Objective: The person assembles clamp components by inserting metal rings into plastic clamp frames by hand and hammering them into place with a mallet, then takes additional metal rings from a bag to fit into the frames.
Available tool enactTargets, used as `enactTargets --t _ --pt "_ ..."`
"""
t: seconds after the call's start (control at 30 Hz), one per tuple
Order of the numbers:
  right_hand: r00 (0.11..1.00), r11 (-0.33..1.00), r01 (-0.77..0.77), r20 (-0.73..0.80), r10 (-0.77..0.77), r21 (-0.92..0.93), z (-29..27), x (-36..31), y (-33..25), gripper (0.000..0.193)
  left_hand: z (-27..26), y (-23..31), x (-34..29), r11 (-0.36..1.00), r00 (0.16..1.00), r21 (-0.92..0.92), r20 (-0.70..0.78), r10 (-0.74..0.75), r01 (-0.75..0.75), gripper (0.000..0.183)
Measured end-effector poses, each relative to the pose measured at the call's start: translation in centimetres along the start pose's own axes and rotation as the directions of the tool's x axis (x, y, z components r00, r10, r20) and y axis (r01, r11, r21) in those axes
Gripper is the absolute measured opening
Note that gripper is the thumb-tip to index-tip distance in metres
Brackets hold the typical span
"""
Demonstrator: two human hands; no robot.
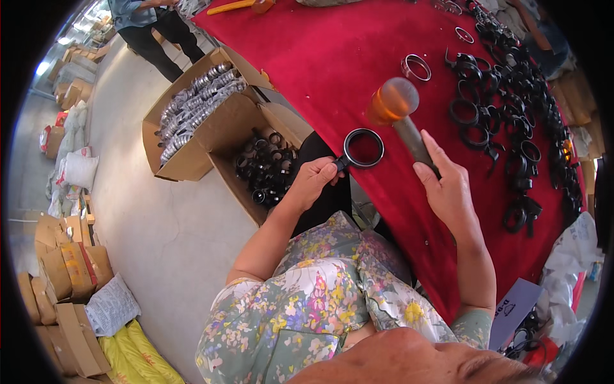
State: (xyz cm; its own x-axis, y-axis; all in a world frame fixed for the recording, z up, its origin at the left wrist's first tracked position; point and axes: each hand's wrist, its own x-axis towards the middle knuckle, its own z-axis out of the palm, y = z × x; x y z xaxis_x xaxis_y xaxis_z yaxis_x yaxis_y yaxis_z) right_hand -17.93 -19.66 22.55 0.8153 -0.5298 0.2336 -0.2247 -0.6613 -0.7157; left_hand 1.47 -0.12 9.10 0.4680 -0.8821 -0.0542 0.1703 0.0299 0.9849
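My left hand (313, 181) is closed on the short stem of a black ring clamp (347, 158), whose round band has a bright rim and stands out over the edge of the red cloth (332, 61). In my right hand (449, 195) is a mallet (400, 101) with a translucent amber head and a greyish handle. The mallet's head hangs just above and to the right of the clamp, apart from it. Farther off on the cloth lies a loose silver ring (406, 64), with a pile of black ring clamps (473, 136) spread along the right.
Left of the table stand an open carton (233, 200) of black clamps and another carton (185, 163) of plastic-wrapped silver parts. A second person (160, 48) stands beyond them. Stacked boxes (70, 262) and sacks (80, 169) line the far left. A yellow-handled mallet (233, 7) lies at the far edge.
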Motion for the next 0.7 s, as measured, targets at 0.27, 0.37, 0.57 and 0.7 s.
enactTargets --t 0.27,0.37,0.57,0.7 --pt "0.981 0.976 0.171 0.114 -0.156 -0.131 1.8 1.0 0.5 0.054 -0.1 -0.1 0.5 0.998 0.999 -0.053 0.046 0.017 -0.015 0.047" --pt "0.989 0.992 0.057 0.145 -0.04 -0.113 1.9 2.7 -0.3 0.051 -0.3 -0.1 1.1 0.998 0.998 -0.034 0.043 0.045 -0.044 0.047" --pt "0.987 0.989 0.103 0.115 -0.115 0.109 0.1 2.5 -6.7 0.053 -0.4 -0.6 0.1 0.996 1.0 -0.084 0.016 0.024 -0.023 0.045" --pt "0.952 0.953 0.303 0.049 -0.302 -0.022 2.2 0.6 -2.9 0.054 -0.2 -0.8 0.5 0.992 0.999 -0.12 0.016 0.04 -0.038 0.045"
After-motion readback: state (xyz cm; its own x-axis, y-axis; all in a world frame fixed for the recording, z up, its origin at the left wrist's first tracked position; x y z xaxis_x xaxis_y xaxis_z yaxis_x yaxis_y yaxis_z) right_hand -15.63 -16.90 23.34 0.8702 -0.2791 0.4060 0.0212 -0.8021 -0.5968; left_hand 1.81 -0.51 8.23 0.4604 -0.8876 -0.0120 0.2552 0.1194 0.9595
